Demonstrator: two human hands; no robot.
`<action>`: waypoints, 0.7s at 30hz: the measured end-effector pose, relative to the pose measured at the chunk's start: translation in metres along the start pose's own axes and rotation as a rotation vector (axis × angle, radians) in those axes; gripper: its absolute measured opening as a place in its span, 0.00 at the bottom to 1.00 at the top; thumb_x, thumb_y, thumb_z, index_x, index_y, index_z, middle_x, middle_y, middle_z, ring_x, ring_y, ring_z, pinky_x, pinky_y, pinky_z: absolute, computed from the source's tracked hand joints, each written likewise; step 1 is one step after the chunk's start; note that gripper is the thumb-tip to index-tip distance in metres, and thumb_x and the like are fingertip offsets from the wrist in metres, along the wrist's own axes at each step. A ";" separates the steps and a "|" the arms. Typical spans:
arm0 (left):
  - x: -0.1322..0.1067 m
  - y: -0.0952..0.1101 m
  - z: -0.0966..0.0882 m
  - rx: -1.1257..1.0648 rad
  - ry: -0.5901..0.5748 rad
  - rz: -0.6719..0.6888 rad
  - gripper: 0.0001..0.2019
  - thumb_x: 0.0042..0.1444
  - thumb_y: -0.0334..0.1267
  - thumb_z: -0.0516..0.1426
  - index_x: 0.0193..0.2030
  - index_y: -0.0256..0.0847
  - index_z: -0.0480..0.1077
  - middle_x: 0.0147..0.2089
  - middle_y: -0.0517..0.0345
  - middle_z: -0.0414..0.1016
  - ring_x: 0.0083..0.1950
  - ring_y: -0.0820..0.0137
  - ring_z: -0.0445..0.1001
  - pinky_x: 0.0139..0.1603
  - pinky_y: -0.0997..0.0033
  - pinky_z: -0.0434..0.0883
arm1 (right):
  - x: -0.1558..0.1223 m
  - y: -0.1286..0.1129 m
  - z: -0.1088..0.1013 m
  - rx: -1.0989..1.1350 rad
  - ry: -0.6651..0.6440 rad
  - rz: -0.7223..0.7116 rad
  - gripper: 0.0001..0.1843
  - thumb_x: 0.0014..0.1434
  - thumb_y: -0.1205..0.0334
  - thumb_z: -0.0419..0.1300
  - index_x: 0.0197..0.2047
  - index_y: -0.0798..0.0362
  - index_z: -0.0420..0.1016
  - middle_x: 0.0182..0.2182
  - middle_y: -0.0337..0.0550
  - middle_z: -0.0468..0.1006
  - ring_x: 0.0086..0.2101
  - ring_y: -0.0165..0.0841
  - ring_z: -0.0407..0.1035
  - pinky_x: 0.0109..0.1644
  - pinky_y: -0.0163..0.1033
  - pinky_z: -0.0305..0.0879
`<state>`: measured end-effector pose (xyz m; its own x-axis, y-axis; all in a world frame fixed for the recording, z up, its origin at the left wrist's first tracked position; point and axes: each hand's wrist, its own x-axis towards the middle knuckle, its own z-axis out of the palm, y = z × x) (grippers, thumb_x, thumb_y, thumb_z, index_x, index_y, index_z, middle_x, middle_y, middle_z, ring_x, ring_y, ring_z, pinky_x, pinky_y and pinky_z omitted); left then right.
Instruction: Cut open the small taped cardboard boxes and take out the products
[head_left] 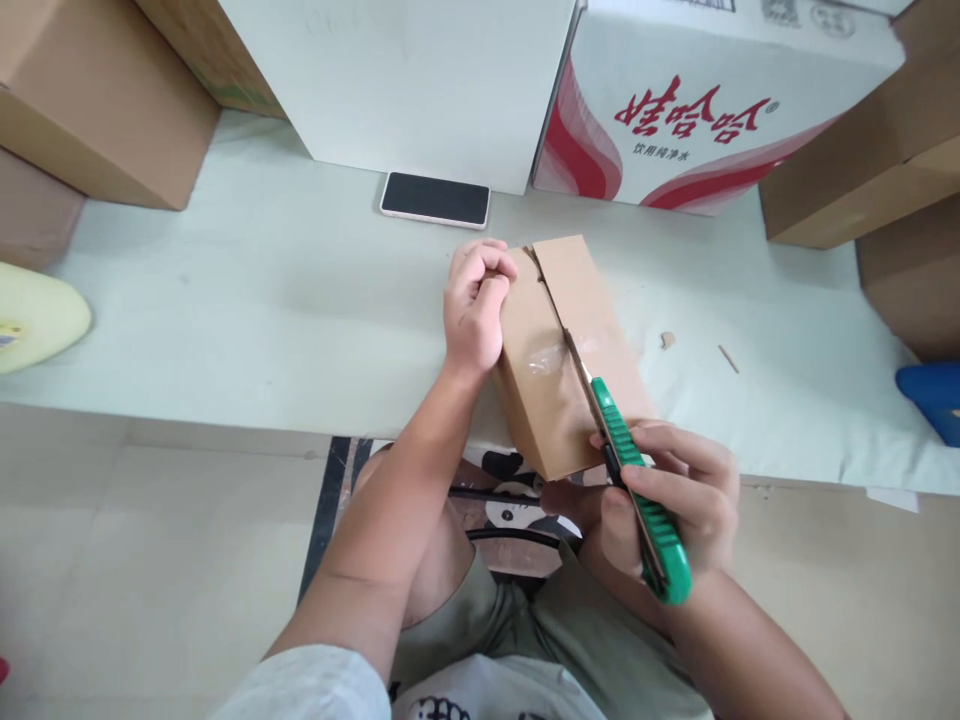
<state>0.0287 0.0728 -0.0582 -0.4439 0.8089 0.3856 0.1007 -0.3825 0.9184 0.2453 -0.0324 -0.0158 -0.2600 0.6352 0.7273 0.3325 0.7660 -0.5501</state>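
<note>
A small brown cardboard box [536, 410] lies at the table's near edge, a slit running along its top between the flaps. Clear tape [548, 359] sticks across the middle of that seam. My left hand [478, 305] grips the box's far left edge with curled fingers. In my right hand [679, 490] is a green utility knife [628, 447], its handle pointing back toward me. The knife's front end lies at the slit, and most of the blade is hidden in or beside the flap edge.
A phone [435, 200] lies beyond the box, before a white carton [420, 80] and a red-and-white carton [675, 110]. Brown boxes [105, 100] stand at the left, more at the right. Cardboard scraps [667, 340], a yellow-green container [37, 318] and a blue object [930, 395] are on the table.
</note>
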 end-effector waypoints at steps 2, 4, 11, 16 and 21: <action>0.000 0.000 0.000 -0.006 0.002 0.007 0.07 0.59 0.33 0.54 0.32 0.47 0.71 0.42 0.52 0.74 0.59 0.58 0.74 0.64 0.54 0.71 | 0.001 0.003 -0.003 0.033 -0.009 -0.010 0.07 0.62 0.68 0.63 0.43 0.50 0.73 0.47 0.45 0.72 0.40 0.37 0.79 0.39 0.51 0.83; -0.001 0.001 0.001 -0.013 0.009 0.011 0.07 0.58 0.33 0.54 0.32 0.46 0.71 0.42 0.52 0.74 0.58 0.57 0.75 0.63 0.54 0.71 | -0.002 0.008 -0.008 0.088 -0.010 -0.020 0.07 0.62 0.68 0.62 0.44 0.50 0.72 0.46 0.44 0.71 0.40 0.37 0.79 0.38 0.51 0.83; -0.001 0.002 0.004 0.004 -0.013 0.001 0.07 0.59 0.32 0.53 0.32 0.46 0.70 0.41 0.52 0.74 0.58 0.58 0.74 0.63 0.54 0.72 | -0.012 0.010 -0.022 0.043 -0.058 -0.060 0.09 0.62 0.67 0.62 0.45 0.47 0.72 0.47 0.43 0.72 0.39 0.37 0.79 0.44 0.57 0.84; -0.001 0.001 0.004 0.000 -0.015 0.003 0.08 0.59 0.32 0.53 0.31 0.46 0.70 0.42 0.52 0.74 0.59 0.58 0.74 0.63 0.54 0.72 | -0.004 -0.002 -0.016 0.001 -0.062 -0.007 0.08 0.61 0.68 0.62 0.44 0.48 0.73 0.47 0.44 0.72 0.40 0.38 0.79 0.47 0.59 0.84; -0.001 -0.001 0.004 -0.006 -0.017 0.021 0.07 0.59 0.32 0.53 0.32 0.46 0.70 0.42 0.52 0.74 0.59 0.59 0.74 0.63 0.55 0.71 | -0.005 0.000 -0.015 -0.086 -0.024 0.013 0.10 0.60 0.67 0.64 0.45 0.49 0.74 0.47 0.46 0.74 0.43 0.39 0.79 0.42 0.51 0.83</action>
<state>0.0324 0.0742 -0.0591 -0.4263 0.8082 0.4063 0.1047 -0.4021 0.9096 0.2602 -0.0374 -0.0131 -0.2768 0.6481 0.7095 0.4127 0.7469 -0.5213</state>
